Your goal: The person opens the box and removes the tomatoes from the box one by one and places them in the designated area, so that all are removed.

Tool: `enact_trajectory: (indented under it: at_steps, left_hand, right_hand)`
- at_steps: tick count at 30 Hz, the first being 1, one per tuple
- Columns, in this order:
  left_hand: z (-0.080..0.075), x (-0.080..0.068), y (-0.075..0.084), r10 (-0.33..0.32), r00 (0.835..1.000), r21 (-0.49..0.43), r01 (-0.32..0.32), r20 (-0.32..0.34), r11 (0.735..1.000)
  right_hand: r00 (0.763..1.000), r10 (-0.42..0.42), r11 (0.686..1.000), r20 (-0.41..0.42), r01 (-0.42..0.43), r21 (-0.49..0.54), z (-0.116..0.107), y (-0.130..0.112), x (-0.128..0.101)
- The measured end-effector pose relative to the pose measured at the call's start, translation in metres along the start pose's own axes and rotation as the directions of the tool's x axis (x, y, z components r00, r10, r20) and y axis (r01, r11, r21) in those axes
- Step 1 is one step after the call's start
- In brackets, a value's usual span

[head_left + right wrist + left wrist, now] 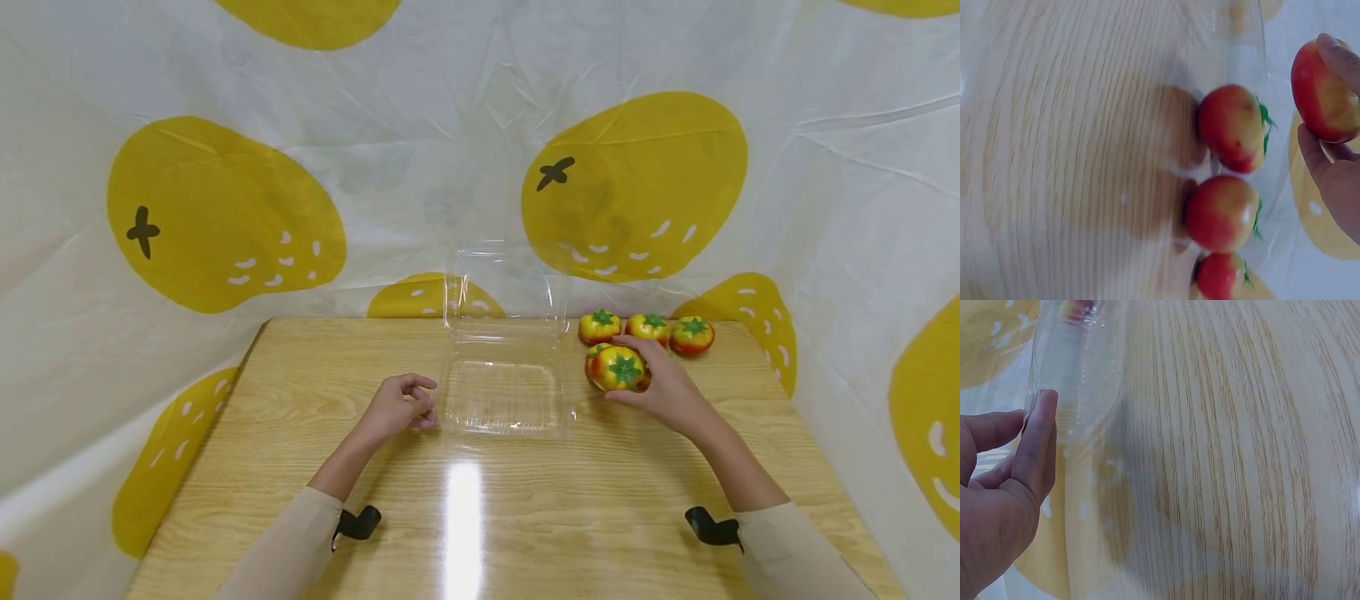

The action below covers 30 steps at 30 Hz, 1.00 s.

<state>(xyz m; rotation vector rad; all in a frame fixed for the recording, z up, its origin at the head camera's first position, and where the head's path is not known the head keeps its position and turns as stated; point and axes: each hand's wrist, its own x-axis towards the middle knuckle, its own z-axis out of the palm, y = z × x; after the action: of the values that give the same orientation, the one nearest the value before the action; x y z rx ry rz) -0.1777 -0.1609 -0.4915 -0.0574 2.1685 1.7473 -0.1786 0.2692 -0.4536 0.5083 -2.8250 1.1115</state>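
Observation:
A clear plastic clamshell container (517, 428) lies opened on the table, its lid (506, 327) tilted up at the back. My left hand (399, 405) is at the container's left side; in the left wrist view the thumb and fingers (1038, 440) pinch its thin rim. My right hand (667, 390) grips a red-and-yellow tomato (619, 368) with a green leafy top, raised above the table to the right of the container. Partly hidden behind it is at least one more tomato. In the right wrist view, thumb and fingertips hold the tomato (1316, 94) from opposite sides.
At the table's back right stand more tomatoes: one on the left (599, 326), one in the middle (647, 326) and one on the right (692, 336). A white cloth (435, 183) with yellow fruit prints hangs behind and beside the wooden table (570, 517).

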Motion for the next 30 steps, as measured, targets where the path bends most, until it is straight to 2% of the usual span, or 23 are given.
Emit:
enact_trajectory:
  at_steps: [6, 15, 25, 30]
  left_hand:
    - [0.000, 0.002, -0.002, 0.010, 1.000, -0.011, -0.010, 0.008, 1.000]
    - [0.000, 0.000, 0.000, 0.010, 1.000, -0.008, -0.010, 0.005, 1.000]
    - [-0.001, 0.001, 0.000, 0.008, 1.000, -0.015, -0.008, 0.006, 1.000]
    - [-0.001, 0.002, 0.000, 0.001, 1.000, -0.018, -0.001, 0.010, 1.000]
  right_hand:
    - [0.997, 0.044, 0.999, -0.056, -0.044, -0.011, -0.013, 0.015, -0.010]
    - [0.985, 0.159, 0.987, -0.072, -0.160, -0.004, -0.037, 0.031, -0.025]
    - [0.969, 0.226, 0.974, -0.096, -0.226, 0.010, -0.057, 0.053, -0.039]
    - [0.967, 0.229, 0.971, -0.113, -0.235, -0.043, -0.065, 0.065, -0.039]
